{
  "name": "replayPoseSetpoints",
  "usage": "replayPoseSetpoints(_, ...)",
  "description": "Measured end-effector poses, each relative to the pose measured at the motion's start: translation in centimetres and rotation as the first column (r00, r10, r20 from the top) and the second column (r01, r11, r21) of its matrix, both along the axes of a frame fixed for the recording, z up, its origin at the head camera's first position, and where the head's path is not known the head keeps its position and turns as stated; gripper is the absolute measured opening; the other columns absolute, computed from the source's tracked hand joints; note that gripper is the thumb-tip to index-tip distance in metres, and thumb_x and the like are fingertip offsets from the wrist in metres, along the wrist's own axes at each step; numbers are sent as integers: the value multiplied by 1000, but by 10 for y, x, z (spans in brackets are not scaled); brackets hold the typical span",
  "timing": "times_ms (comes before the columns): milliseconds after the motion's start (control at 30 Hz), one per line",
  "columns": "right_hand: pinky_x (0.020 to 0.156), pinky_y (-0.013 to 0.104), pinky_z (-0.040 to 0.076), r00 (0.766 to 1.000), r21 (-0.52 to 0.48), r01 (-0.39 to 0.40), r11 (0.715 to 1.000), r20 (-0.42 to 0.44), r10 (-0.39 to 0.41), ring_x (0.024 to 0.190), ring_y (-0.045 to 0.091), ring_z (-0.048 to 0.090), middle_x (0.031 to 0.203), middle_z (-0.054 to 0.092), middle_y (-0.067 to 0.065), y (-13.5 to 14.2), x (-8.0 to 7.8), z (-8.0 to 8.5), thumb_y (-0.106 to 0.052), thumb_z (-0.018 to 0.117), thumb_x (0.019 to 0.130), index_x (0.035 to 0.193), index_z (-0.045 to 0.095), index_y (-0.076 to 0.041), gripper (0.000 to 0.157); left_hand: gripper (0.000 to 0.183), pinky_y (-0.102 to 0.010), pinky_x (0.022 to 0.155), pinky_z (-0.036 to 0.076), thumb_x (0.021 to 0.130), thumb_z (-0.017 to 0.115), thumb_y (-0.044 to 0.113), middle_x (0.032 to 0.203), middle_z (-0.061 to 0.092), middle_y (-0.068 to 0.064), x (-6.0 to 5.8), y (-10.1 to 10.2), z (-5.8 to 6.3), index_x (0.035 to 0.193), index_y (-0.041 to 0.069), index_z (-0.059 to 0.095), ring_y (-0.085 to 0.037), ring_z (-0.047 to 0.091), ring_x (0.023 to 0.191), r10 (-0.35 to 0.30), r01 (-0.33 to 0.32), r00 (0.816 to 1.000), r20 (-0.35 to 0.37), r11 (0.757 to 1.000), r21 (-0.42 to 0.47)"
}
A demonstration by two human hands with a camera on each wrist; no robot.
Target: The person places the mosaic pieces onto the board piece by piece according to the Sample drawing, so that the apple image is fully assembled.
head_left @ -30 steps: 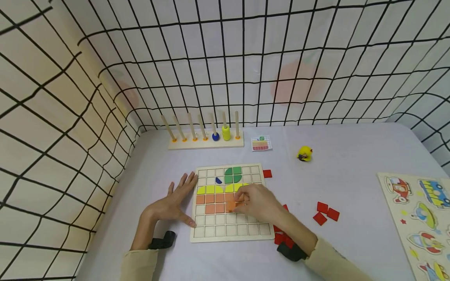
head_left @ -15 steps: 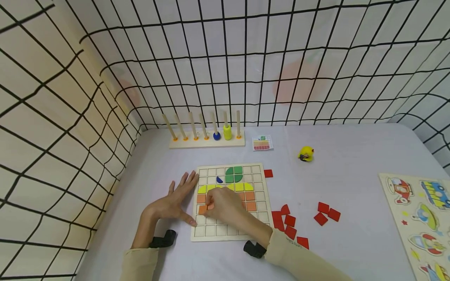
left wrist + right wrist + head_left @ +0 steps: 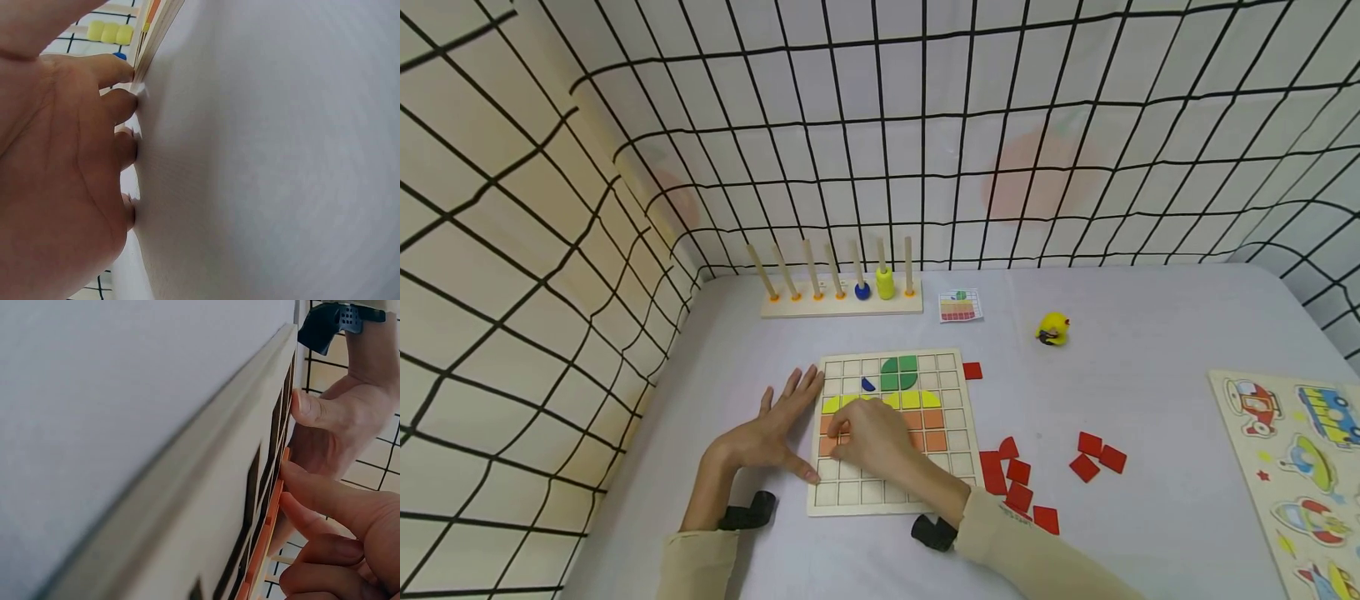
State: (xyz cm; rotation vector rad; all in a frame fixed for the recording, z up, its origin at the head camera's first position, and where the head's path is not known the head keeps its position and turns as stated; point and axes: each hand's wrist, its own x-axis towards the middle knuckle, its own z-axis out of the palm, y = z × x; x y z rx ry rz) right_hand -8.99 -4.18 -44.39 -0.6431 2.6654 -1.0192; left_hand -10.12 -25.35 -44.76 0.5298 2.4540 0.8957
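Note:
In the head view a wooden grid board [image 3: 891, 497] lies on the table, with green, yellow and orange tiles in its cells and a small blue piece [image 3: 868, 384] near the top. My right hand [image 3: 874, 435] is over the board's left half, its thumb and index fingertip pinching an orange square tile [image 3: 826, 445] at the left end of the lower orange row. The right wrist view shows these fingertips right at the orange tile [image 3: 286, 454], low against the board. My left hand [image 3: 771, 433] spreads its fingers beside the board's left edge, thumb and fingertips touching it.
Several red tiles [image 3: 1018, 472] lie right of the board, with another group [image 3: 1084, 467] farther right. Behind stand a peg rack [image 3: 842, 308], a pattern card [image 3: 959, 306] and a yellow duck [image 3: 1054, 328]. A picture puzzle [image 3: 1285, 500] lies far right. Black netting surrounds the table.
My right hand has moved left across the board with an orange tile to the lower orange row's left end; the tile now sits in that cell. My left hand has stayed at the edge.

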Motion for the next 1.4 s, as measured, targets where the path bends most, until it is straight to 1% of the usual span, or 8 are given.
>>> replayPoseSetpoints(200, 60, 21, 43, 999, -8, -11, 1000, 34, 11, 79, 11, 63, 94, 79, -4, 9, -2, 0, -23, 89, 81, 93, 82, -16, 15, 144, -73, 119, -20, 62, 100, 34, 175, -9, -17, -1, 2, -1, 167, 7, 6, -42, -20, 160, -1, 1, 1000, 3, 1000, -9)
replayPoseSetpoints(300, 58, 21, 39, 998, -40, -5, 999, 63, 8, 73, 10, 60, 79, 72, -6, 28, -1, 2, -24, 84, 86, 95, 82, -16, 12, 144, -72, 120, -19, 61, 100, 35, 175, -9, -17, -2, 2, -1, 167, 8, 6, -41, -19, 160, 2, -2, 1000, 1, 1000, -25)
replayPoseSetpoints(400, 51, 21, 29, 994, -94, 34, 995, 106, -24, 55, 10, 46, 59, 52, -6, 56, 0, 5, -20, 80, 90, 96, 81, -14, 8, 146, -72, 121, -18, 60, 101, 35, 175, -9, -16, -2, 2, -2, 167, 9, 6, -41, -19, 160, 7, -8, 1000, -1, 999, -33)
replayPoseSetpoints(533, 47, 19, 22, 985, -101, 98, 990, 150, -82, 48, 10, 35, 53, 38, -5, 103, 3, 6, -18, 76, 93, 101, 80, -12, 11, 146, -72, 121, -18, 59, 101, 34, 175, -9, -17, 0, 1, -3, 167, 8, 5, -41, -19, 160, 12, -12, 1000, -3, 1000, -27)
replayPoseSetpoints(767, 46, 21, 28, 957, -6, 227, 974, 188, -221, 49, 13, 37, 56, 42, -2, 179, 6, 13, -24, 76, 93, 112, 76, -12, 22, 146, -71, 121, -18, 60, 101, 35, 175, -9, -16, 0, 1, -4, 167, 8, 5, -40, -19, 161, 13, -13, 1000, -3, 1000, -23)
replayPoseSetpoints(900, 47, 22, 28, 940, 48, 252, 967, 225, -256, 52, 14, 39, 58, 44, -1, 207, 9, 12, -23, 80, 89, 113, 75, -11, 28, 147, -71, 122, -16, 60, 100, 38, 175, -9, -15, 0, 1, -4, 167, 9, 4, -39, -18, 161, 9, -9, 1000, -10, 999, -40)
replayPoseSetpoints(1133, 48, 21, 27, 937, 49, 145, 988, 313, -154, 50, 11, 33, 56, 38, -4, 228, 10, 3, -15, 87, 79, 109, 74, -10, 33, 146, -73, 120, -17, 61, 100, 34, 174, -9, -19, 0, 2, -2, 166, 5, 4, -43, -18, 160, -6, 5, 1000, -17, 1000, -11)
replayPoseSetpoints(1400, 46, 20, 26, 932, 28, 145, 989, 332, -146, 48, 11, 33, 56, 39, -4, 222, 5, -2, -19, 87, 82, 100, 70, -13, 25, 146, -71, 122, -17, 61, 100, 37, 175, -11, -15, 1, 0, -2, 167, 9, 3, -40, -19, 160, 7, -7, 1000, -7, 999, -38)
